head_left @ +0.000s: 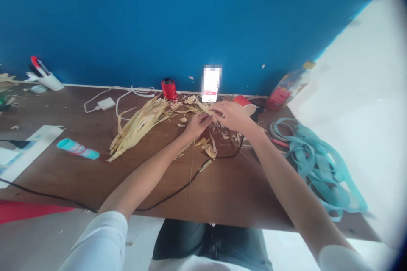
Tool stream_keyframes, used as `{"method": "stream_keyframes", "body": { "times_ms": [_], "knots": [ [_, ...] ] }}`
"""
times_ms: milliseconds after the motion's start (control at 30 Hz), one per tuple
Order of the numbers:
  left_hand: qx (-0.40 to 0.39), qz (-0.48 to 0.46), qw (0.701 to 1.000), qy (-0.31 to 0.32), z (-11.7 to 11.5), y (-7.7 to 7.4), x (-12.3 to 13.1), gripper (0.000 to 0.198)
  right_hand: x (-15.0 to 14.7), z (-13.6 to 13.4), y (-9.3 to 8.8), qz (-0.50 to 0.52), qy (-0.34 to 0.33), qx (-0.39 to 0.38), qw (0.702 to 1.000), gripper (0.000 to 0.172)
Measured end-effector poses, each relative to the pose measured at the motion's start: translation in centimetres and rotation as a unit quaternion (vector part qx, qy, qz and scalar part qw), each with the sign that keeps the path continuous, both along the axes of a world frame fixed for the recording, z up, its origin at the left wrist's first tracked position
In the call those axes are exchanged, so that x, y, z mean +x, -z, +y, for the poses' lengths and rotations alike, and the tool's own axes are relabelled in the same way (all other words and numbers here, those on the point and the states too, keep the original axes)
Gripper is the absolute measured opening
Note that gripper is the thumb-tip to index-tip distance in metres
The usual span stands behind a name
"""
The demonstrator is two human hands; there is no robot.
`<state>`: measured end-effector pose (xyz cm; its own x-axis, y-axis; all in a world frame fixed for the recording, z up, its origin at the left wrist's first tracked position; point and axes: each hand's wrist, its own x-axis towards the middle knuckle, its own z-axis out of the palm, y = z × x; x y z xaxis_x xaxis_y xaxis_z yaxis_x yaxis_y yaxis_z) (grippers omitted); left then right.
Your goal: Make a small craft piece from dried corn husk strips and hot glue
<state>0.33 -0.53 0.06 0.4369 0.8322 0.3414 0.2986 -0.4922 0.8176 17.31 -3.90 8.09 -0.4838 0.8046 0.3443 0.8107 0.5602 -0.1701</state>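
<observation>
My left hand (197, 126) and my right hand (231, 115) meet above the scraps at the back middle of the table. Both are closed in a pinch, fingertips almost touching, on a thin pale strip of dried corn husk (208, 111); its lower part is hidden by the fingers. Left of my hands lies a large bundle of dried corn husks (140, 127). Torn husk pieces (210, 150) are scattered below and around both hands. Just behind them a lit phone (210, 84) leans upright against the blue wall.
A red spool-like roll (168, 89) and a tipped red paper cup (244, 105) stand near the wall. Tangled teal ribbon (318, 161) and a bottle (286, 89) are on the right. Leftward lie a teal roll (78, 149), a power strip (34, 148) and a charger (106, 103). A black cable (178, 190) crosses the table.
</observation>
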Motion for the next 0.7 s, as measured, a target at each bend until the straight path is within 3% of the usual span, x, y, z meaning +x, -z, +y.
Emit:
{"method": "stream_keyframes", "body": {
  "times_ms": [367,700],
  "knots": [
    [-0.035,0.006,0.999,-0.016,-0.33,-0.67,0.01,0.053,0.10,-0.23,-0.28,-0.011,0.069,-0.031,0.997,0.026],
    [-0.013,0.018,1.000,-0.011,-0.34,-1.04,-0.09,0.053,0.59,0.45,0.00,0.012,0.000,-0.031,0.999,0.019]
  ]
}}
